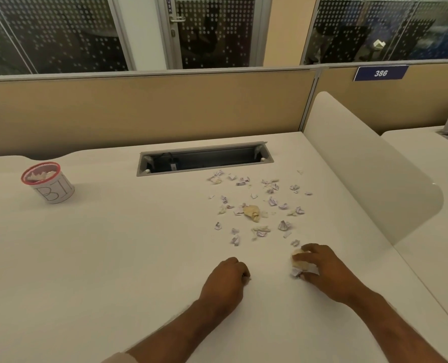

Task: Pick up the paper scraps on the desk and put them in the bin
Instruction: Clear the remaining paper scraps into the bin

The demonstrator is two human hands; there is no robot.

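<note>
While both hands rest on the desk (113, 258), I log the right hand (325, 271) curled over a small wad of scraps (300, 263), fingers bent around it.

Left hand (227, 280) is balled into a loose fist with a white fleck at the fingertips; I cannot tell what it contains. Most paper scraps (257, 205) lie scattered beyond the hands, below the cable slot (204, 158). I judge the hands are raking nearby bits into handfuls to save trips, since the bin (47, 183) stands well apart at far left, already part filled. Palms face down, so the gathered amounts stay hidden.
</note>
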